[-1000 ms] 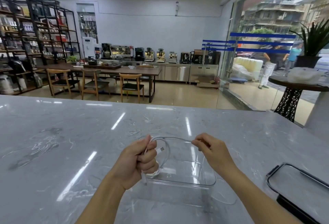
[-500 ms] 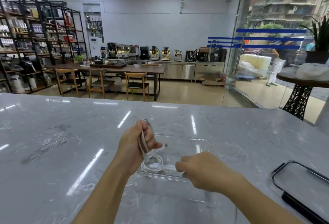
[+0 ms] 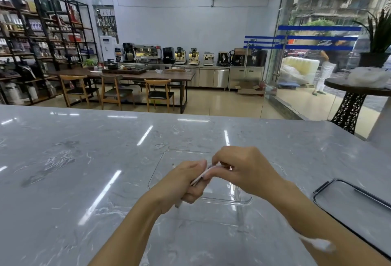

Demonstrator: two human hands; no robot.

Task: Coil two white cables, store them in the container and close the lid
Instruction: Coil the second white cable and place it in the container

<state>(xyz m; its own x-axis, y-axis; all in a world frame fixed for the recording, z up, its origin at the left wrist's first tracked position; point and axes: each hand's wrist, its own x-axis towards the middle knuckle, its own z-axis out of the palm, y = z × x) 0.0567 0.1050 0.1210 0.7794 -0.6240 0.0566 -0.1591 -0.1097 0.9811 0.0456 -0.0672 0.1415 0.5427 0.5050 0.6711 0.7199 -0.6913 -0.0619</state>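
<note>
Counter (image 3: pixel 63 160): grey marbled stone that fills the lower half of the view from 9 o'clock to 3 o'clock.
Left hand (image 3: pixel 182 183): near the middle, toward 6 o'clock; its fingers are clenched round a bundle of white cable.
White cable (image 3: pixel 201 176): gathered strands run from the left fist up toward 2 o'clock into the right hand; a short white end pokes out under the fist at 6 o'clock. It is held above the container, not lying in it.
Container (image 3: pixel 245 201): clear, open-topped, standing on the counter under both hands.
Right hand (image 3: pixel 245 170): at 2 o'clock of the left hand, touching it; its curled fingers pinch the upper end of the cable.
White blur (image 3: pixel 317 243): beside the right forearm at 5 o'clock; too smeared to tell what it is.
Lid (image 3: pixel 355 206): clear with a dark rim, flat on the counter at 4 o'clock of the container, apart from it.
</note>
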